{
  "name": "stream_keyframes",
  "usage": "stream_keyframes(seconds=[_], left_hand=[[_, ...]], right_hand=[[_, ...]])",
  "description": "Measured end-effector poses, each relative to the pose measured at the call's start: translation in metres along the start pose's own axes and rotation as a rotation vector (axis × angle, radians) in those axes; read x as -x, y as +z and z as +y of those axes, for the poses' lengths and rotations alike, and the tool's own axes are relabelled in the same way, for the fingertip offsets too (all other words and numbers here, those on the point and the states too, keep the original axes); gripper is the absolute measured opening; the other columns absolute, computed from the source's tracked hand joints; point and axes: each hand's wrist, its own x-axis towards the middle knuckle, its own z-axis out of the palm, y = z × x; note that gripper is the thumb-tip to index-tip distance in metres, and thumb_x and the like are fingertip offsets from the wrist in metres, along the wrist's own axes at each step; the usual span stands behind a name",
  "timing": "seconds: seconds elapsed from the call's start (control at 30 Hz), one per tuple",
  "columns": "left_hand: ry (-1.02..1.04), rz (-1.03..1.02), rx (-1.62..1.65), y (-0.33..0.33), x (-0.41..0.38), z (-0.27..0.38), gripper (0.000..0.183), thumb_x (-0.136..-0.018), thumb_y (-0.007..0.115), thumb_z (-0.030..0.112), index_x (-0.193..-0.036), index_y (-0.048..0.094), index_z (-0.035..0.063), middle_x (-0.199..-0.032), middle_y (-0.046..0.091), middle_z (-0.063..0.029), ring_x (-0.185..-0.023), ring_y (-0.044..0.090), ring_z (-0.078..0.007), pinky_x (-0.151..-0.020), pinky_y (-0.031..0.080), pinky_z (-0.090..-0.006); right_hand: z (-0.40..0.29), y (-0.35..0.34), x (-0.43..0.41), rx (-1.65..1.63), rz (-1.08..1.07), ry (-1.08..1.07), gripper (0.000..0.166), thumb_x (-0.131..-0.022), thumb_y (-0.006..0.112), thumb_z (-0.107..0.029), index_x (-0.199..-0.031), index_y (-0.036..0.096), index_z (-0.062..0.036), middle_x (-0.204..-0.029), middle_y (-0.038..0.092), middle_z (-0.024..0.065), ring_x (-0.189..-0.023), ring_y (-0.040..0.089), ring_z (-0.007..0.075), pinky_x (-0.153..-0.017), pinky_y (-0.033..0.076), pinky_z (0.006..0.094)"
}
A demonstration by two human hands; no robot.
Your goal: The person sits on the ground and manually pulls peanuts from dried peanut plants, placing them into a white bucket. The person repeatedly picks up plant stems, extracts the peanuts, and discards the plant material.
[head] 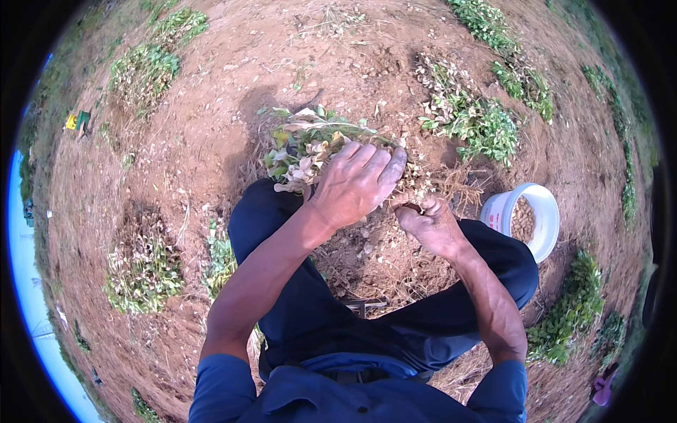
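My left hand (362, 182) is closed around the stems of an uprooted peanut plant (301, 158), whose green and withered leaves spread to the left over my knee. The plant's roots (463, 185) point right, towards the bucket. My right hand (431, 222) is at the underside of the root end, its thumb and fingers bent close together; whether a pod is between them is hidden. By my right knee a white plastic bucket (547, 224) leans on its side somewhat, with peanuts in their shells (522, 219) inside.
Heaps of peanut plants lie on the reddish soil at the upper right (484, 124), upper left (145, 74), lower left (145, 275) and lower right (571, 312). Dry roots and leaf scraps lie between my legs. A yellow and green object (78, 121) is at the far left.
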Motion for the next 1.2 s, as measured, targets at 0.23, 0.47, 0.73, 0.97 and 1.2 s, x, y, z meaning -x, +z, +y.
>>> stream_keyframes(seconds=[0.23, 0.47, 0.73, 0.97, 1.2], left_hand=[[-0.040, 0.014, -0.031, -0.003, -0.001, -0.009, 0.040, -0.088, 0.062, 0.012, -0.125, 0.065, -0.0006, -0.092, 0.062, -0.0056, -0.085, 0.059, -0.0203, -0.076, 0.050, -0.0363], [-0.150, 0.205, -0.177, -0.028, -0.006, -0.036, 0.039, -0.082, 0.067, 0.007, -0.121, 0.069, 0.0041, -0.083, 0.054, -0.0021, -0.076, 0.057, -0.0194, -0.069, 0.046, -0.0372], [-0.156, 0.310, -0.539, -0.101, 0.011, -0.100, 0.041, -0.080, 0.068, 0.008, -0.121, 0.069, 0.0082, -0.085, 0.056, -0.0022, -0.077, 0.057, -0.0201, -0.070, 0.046, -0.0370], [-0.588, -0.278, -0.745, -0.170, 0.097, -0.134, 0.045, -0.076, 0.071, 0.006, -0.120, 0.066, 0.0042, -0.101, 0.069, -0.0131, -0.092, 0.069, -0.0287, -0.080, 0.056, -0.0405], [-1.163, -1.106, -0.486, -0.153, 0.198, -0.151, 0.027, -0.087, 0.073, 0.024, -0.106, 0.070, 0.0045, -0.105, 0.075, -0.0174, -0.099, 0.075, -0.0309, -0.084, 0.059, -0.0427]], right_hand=[[-0.003, 0.012, 0.005, 0.009, -0.180, -0.132, 0.007, -0.100, 0.067, -0.009, -0.103, 0.068, -0.0035, -0.074, 0.055, -0.0063, -0.067, 0.049, 0.0016, -0.058, 0.041, 0.0225], [0.005, 0.013, 0.003, 0.136, -0.142, -0.179, 0.005, -0.096, 0.072, -0.004, -0.097, 0.068, -0.0008, -0.079, 0.056, -0.0051, -0.069, 0.045, 0.0020, -0.059, 0.039, 0.0226], [0.000, 0.010, 0.009, 0.246, -0.132, -0.153, 0.011, -0.095, 0.072, -0.007, -0.100, 0.065, -0.0005, -0.074, 0.056, 0.0020, -0.070, 0.048, 0.0077, -0.063, 0.044, 0.0271], [0.022, 0.004, 0.015, 0.179, -0.071, -0.187, 0.008, -0.097, 0.071, -0.001, -0.095, 0.063, 0.0002, -0.078, 0.053, -0.0034, -0.071, 0.045, 0.0050, -0.062, 0.040, 0.0244], [0.014, 0.004, 0.017, 0.181, -0.059, -0.129, 0.011, -0.097, 0.071, -0.003, -0.091, 0.062, -0.0002, -0.073, 0.049, -0.0045, -0.065, 0.042, 0.0054, -0.058, 0.038, 0.0244]])
